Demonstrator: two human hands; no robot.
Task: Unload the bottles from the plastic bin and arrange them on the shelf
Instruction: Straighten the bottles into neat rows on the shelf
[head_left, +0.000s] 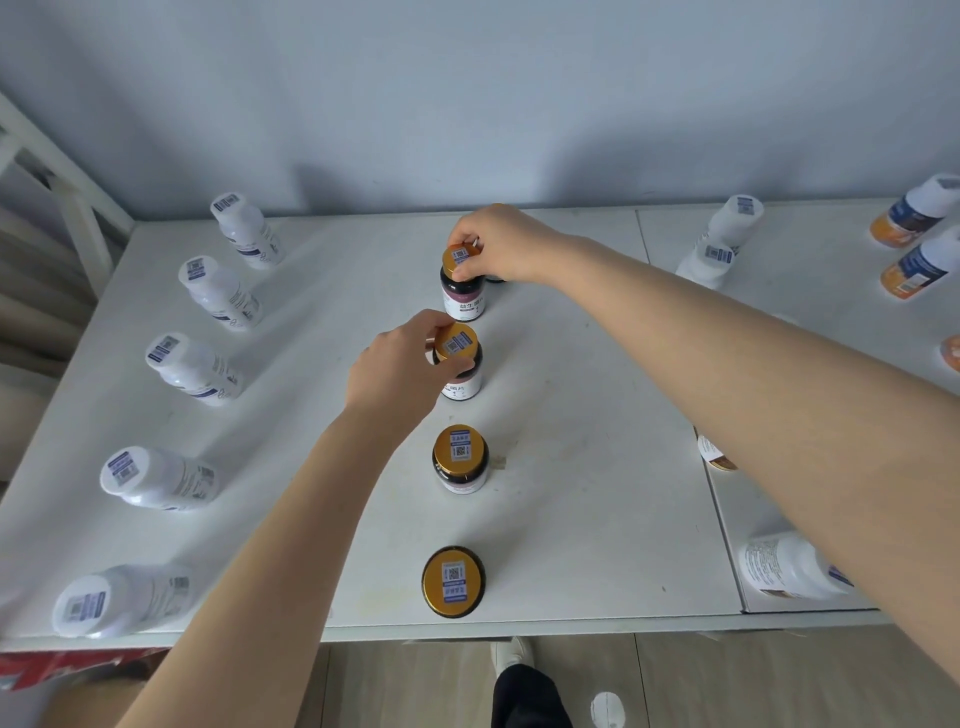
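Several dark bottles with gold caps stand in a line down the middle of the white shelf surface. My right hand grips the cap of the farthest dark bottle. My left hand grips the cap of the second dark bottle. Two more dark bottles stand nearer, one mid-shelf and one by the front edge. Another dark object is half hidden behind my right hand. The plastic bin is not in view.
Several white bottles stand in a column along the left side. More white bottles and orange-labelled ones stand at the right, partly hidden by my right arm. A wall backs the shelf. The floor and a shoe show below the front edge.
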